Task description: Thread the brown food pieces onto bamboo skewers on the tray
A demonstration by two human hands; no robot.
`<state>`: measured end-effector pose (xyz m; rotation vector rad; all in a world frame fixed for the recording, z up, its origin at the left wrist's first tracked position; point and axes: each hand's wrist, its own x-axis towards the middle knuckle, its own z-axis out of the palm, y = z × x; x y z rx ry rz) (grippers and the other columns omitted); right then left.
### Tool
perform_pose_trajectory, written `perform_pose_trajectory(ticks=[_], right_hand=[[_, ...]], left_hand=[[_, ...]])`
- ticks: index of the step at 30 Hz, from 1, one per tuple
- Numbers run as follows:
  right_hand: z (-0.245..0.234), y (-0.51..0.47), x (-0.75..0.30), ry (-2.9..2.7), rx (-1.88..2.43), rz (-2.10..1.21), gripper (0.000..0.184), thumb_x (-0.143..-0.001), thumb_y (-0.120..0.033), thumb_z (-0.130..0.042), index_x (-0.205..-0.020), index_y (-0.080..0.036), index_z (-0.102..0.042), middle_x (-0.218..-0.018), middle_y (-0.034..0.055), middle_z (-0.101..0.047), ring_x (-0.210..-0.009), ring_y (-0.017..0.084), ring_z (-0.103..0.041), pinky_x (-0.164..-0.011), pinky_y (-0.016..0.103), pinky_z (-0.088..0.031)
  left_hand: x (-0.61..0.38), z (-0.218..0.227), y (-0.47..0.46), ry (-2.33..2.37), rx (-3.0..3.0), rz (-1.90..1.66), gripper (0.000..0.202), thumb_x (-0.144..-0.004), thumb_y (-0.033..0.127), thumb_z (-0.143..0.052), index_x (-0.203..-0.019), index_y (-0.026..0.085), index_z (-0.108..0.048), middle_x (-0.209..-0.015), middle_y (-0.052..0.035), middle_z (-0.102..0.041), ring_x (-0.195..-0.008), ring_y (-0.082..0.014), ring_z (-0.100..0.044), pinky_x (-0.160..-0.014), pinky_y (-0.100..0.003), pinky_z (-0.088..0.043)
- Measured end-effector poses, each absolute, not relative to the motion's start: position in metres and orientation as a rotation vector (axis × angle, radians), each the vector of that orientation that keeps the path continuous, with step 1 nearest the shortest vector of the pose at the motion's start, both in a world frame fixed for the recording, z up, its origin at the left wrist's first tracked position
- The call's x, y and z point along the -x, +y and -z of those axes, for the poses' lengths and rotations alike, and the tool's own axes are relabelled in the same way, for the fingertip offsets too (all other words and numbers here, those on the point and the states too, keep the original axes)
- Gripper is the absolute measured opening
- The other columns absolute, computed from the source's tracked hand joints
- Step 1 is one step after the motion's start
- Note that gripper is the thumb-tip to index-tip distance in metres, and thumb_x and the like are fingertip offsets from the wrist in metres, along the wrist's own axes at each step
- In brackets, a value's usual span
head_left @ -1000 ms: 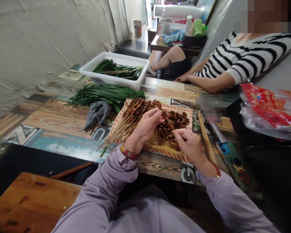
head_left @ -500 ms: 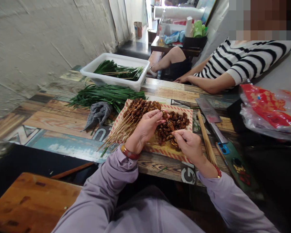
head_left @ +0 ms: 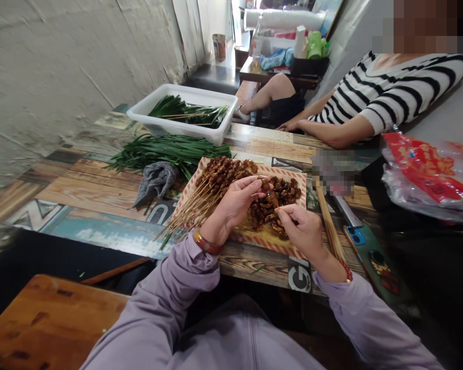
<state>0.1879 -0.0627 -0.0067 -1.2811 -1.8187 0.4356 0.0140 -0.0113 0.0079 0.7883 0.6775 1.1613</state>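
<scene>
The brown pieces [head_left: 270,199] are between the person's two hands, just above the pile [head_left: 288,190] on the right half of the striped paper [head_left: 270,245]. The left hand [head_left: 242,198] holds the upper end between thumb and fingers; the right hand [head_left: 303,228] pinches the lower end, its other fingers curled in. Whether a stick sits in that pinch is too small to tell.

On the paper's left half lie loaded skewers [head_left: 224,173], bare ends fanned toward the person and past the edge. Just right of the paper are bare sticks [head_left: 328,223], and beside them a knife [head_left: 347,211], its blade blurred out.

To the left a grey cloth [head_left: 157,181] rests crumpled against the greens [head_left: 170,150]. Behind stands a white tub [head_left: 212,134] holding more greens, thin sticks on top.

Across the table [head_left: 88,192], a person in a striped top [head_left: 351,100] sits with forearms on its edge, near a red-printed bag [head_left: 428,167].
</scene>
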Motion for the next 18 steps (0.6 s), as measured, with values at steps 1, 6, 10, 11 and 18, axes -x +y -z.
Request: perform_pose_trajectory(ticks=[1,6,10,11,18], right_hand=[[0.007,-0.063,-0.188,-1.822,1.281,-0.429,0.024,-0.090,-0.034,-0.053,-0.075,-0.022,-0.069,-0.069,0.0003,-0.071,-0.057,0.013,-0.063,-0.056,0.024,-0.048],[0.012,-0.063,-0.190,-1.848,1.263,-0.365,0.023,-0.090,-0.031,-0.054,-0.077,-0.023,-0.070,-0.072,0.0009,-0.072,-0.060,0.014,-0.066,-0.059,0.024,-0.048],[0.016,-0.063,-0.192,-1.889,1.249,-0.321,0.022,-0.091,-0.030,-0.053,-0.078,-0.023,-0.070,-0.076,0.0011,-0.074,-0.063,0.014,-0.067,-0.061,0.025,-0.051],[0.016,-0.062,-0.192,-1.899,1.241,-0.310,0.022,-0.091,-0.030,-0.053,-0.078,-0.023,-0.070,-0.076,0.0010,-0.074,-0.064,0.014,-0.068,-0.061,0.024,-0.051],[0.019,-0.062,-0.193,-1.948,1.192,-0.242,0.020,-0.092,-0.027,-0.053,-0.081,-0.023,-0.069,-0.077,0.0003,-0.074,-0.065,0.013,-0.069,-0.061,0.023,-0.050]], left_hand=[[-0.013,-0.009,-0.011,0.681,-0.784,-1.158,0.033,-0.069,0.037,-0.080,-0.093,0.015,-0.074,-0.088,-0.0071,-0.072,-0.083,-0.0139,-0.064,-0.074,-0.024,-0.044],[-0.004,-0.010,-0.004,0.707,-0.663,-1.277,0.033,-0.067,0.037,-0.081,-0.089,0.017,-0.067,-0.088,-0.0030,-0.070,-0.076,-0.0109,-0.063,-0.075,-0.025,-0.047],[0.003,-0.011,0.002,0.736,-0.606,-1.365,0.034,-0.068,0.039,-0.080,-0.086,0.017,-0.062,-0.076,0.0015,-0.066,-0.072,-0.0102,-0.064,-0.073,-0.024,-0.047],[0.004,-0.011,0.002,0.744,-0.600,-1.372,0.034,-0.068,0.038,-0.081,-0.087,0.017,-0.062,-0.075,0.0020,-0.065,-0.071,-0.0099,-0.064,-0.073,-0.024,-0.047],[0.004,-0.009,0.004,0.778,-0.561,-1.350,0.033,-0.068,0.037,-0.081,-0.078,0.015,-0.059,-0.068,0.0028,-0.064,-0.065,-0.0101,-0.064,-0.070,-0.024,-0.048]])
